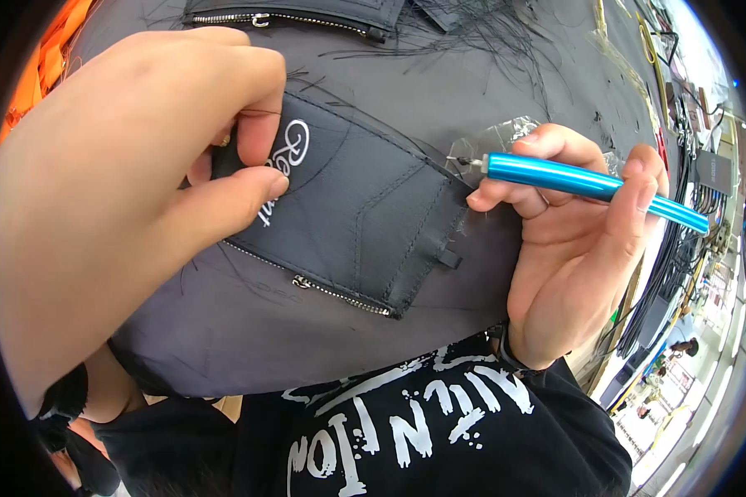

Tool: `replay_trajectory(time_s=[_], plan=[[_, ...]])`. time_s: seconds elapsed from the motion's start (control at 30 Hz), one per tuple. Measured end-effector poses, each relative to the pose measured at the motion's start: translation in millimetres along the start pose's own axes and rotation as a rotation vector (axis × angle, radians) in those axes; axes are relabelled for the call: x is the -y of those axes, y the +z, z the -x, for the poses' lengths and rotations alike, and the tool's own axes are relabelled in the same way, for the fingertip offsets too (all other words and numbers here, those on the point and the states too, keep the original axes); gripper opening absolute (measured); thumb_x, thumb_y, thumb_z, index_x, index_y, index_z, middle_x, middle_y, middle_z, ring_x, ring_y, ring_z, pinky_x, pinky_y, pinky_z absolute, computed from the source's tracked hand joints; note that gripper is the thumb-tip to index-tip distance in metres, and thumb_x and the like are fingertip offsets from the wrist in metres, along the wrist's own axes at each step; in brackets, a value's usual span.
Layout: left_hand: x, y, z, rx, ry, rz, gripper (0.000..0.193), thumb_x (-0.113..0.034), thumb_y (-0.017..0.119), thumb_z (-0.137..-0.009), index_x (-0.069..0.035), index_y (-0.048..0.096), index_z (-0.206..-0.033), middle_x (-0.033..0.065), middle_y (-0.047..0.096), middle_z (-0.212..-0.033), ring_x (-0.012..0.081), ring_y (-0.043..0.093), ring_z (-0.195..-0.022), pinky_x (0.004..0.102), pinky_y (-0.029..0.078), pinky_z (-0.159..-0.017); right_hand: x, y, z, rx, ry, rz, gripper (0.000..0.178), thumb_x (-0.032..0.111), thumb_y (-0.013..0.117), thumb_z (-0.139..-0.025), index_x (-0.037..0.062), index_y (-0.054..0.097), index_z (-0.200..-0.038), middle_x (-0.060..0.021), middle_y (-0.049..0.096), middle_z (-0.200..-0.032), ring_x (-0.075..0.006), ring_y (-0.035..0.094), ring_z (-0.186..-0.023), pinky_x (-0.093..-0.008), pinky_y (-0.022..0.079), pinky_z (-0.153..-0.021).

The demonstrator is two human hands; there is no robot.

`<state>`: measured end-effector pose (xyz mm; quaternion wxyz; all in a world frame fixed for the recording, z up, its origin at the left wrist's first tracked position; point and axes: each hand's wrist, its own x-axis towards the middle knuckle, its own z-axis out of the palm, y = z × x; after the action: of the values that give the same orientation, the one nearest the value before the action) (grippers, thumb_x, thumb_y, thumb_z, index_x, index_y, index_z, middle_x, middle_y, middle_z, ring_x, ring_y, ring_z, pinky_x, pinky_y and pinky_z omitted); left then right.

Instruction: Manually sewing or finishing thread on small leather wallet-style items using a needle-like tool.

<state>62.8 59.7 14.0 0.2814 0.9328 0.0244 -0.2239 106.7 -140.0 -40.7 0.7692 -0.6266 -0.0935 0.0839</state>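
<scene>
- Grey counter (249,340) spreads under the black zippered pouch (331,224), which lies flat with its zip (340,293) toward your shirt (406,439).
- Your left hand (174,124) curls over the pouch's left end, thumb and forefinger close together; I cannot tell whether they pinch anything.
- Your right hand (572,240) grips a blue pen-shaped tool (555,176), tip just beside the pouch's far right corner.
- Beyond the pouch lie loose black threads (477,41) and another zippered pouch (307,12).
</scene>
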Motion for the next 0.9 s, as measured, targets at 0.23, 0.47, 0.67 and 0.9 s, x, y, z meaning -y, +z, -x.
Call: replay_trajectory(time_s=[0.23, 0.47, 0.67, 0.9], plan=[[7, -15, 13, -0.095, 0.006, -0.39, 0.035, -0.025, 0.074, -0.062, -0.004, 0.047, -0.068, 0.0033, 0.04, -0.062, 0.0174, 0.045, -0.061, 0.0277, 0.036, -0.061, 3, -16, -3, 0.096, -0.018, -0.131, 0.021, 0.033, 0.031, -0.096, 0.0126, 0.038, -0.1, -0.0178, 0.052, -0.088, -0.0225, 0.055, -0.064, -0.034, 0.048, -0.054], [21, 9, -3, -0.184, 0.393, -0.25, 0.028, -0.026, 0.072, -0.065, -0.006, 0.053, -0.059, 0.0068, 0.049, -0.058, 0.0234, 0.05, -0.058, 0.0338, 0.038, -0.053, 5, -18, 1, 0.007, -0.117, -0.22, 0.022, 0.033, 0.032, -0.095, 0.0132, 0.04, -0.101, -0.0155, 0.052, -0.088, -0.0197, 0.051, -0.064, -0.0299, 0.043, -0.051], [9, 16, -14, -0.066, 0.396, -0.043, 0.017, -0.013, 0.064, -0.073, -0.002, 0.052, -0.069, 0.0064, 0.047, -0.062, 0.0208, 0.048, -0.057, 0.031, 0.039, -0.051, 11, -7, 7, 0.112, -0.044, -0.124, 0.022, 0.031, 0.029, -0.096, 0.0109, 0.035, -0.101, -0.0196, 0.053, -0.084, -0.0242, 0.055, -0.06, -0.0329, 0.048, -0.054], [20, 0, -22, 0.082, 0.338, 0.169, 0.009, -0.001, 0.052, -0.068, -0.003, 0.058, -0.074, 0.0012, 0.046, -0.064, 0.0089, 0.043, -0.056, 0.0221, 0.035, -0.048, 7, 11, 10, 0.067, 0.005, 0.027, 0.026, 0.03, 0.028, -0.097, 0.0064, 0.029, -0.107, -0.0254, 0.055, -0.085, -0.0271, 0.06, -0.063, -0.034, 0.053, -0.061]])
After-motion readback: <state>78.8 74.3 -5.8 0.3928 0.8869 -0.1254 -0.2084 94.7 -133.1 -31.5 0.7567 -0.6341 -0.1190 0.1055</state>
